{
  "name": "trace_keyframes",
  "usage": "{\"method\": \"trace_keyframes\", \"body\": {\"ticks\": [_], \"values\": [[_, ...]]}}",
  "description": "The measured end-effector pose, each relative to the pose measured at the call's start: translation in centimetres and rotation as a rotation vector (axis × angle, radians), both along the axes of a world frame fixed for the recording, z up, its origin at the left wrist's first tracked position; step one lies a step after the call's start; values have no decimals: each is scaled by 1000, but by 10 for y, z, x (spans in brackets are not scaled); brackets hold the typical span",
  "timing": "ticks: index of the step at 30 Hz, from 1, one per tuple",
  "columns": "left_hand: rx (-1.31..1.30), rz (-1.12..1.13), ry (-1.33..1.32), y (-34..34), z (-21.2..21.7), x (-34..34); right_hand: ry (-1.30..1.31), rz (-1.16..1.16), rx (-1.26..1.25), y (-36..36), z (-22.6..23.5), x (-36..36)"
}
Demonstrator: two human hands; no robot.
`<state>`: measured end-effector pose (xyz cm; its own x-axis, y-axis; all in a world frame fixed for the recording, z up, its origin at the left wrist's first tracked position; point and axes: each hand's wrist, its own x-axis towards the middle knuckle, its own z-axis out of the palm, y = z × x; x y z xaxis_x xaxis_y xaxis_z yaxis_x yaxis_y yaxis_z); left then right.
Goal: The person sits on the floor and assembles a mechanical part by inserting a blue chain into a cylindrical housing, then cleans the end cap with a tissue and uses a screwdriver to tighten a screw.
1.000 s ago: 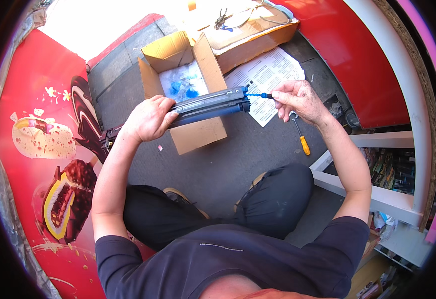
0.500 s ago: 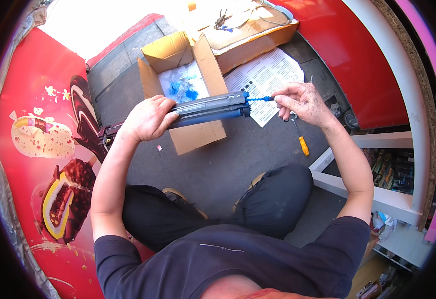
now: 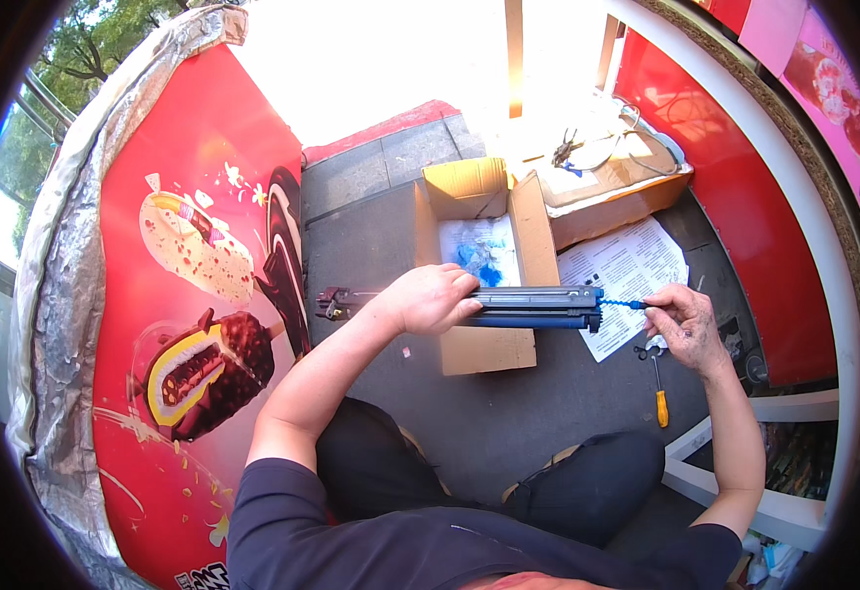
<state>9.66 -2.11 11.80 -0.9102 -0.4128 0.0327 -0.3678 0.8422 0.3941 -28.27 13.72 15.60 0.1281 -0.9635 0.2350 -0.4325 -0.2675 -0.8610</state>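
Currently, we are holding the cartridge (image 3: 538, 303) crosswise in front of us, above the floor (image 3: 381, 369), with its middle stretch crossing in front of the open box (image 3: 538, 228). Our left hand (image 3: 437, 298) is clasping its body, fingers closed over the top and thumb pressing along the near side, while the dark far end is poking out to the left past the wrist. Our right hand (image 3: 687, 323) is keeping its fingers narrow, pinching the outer end of a twisted blue rod (image 3: 621, 303) that is sticking out of the cartridge's right end. By our judgement, we are working the rod at that opening; whether we are drawing it out or feeding it in, we cannot tell from this view. The next move, we are judging, is calling for a firm left grip and a right hand travelling straight along the rod's line, since a sideways tug could be bending it or shaking powder loose. Blue stains (image 3: 479, 262) are showing on the white lining inside the box. Just beyond the rod, a printed sheet (image 3: 636, 264) is lying on the floor, and a yellow-handled tool (image 3: 662, 407) is resting below our right hand.
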Motion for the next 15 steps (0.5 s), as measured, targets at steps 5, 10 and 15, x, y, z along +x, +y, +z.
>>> {"method": "trace_keyframes", "body": {"ticks": [5,10,15], "values": [[-61,30,0,0,-2,0,-470,-58,544,0,-13,-1],[-53,15,-30,-5,0,7,-14,-60,2,2,-4,-9],[-2,-44,-25,-1,-4,1,375,78,-344,-4,1,11]]}}
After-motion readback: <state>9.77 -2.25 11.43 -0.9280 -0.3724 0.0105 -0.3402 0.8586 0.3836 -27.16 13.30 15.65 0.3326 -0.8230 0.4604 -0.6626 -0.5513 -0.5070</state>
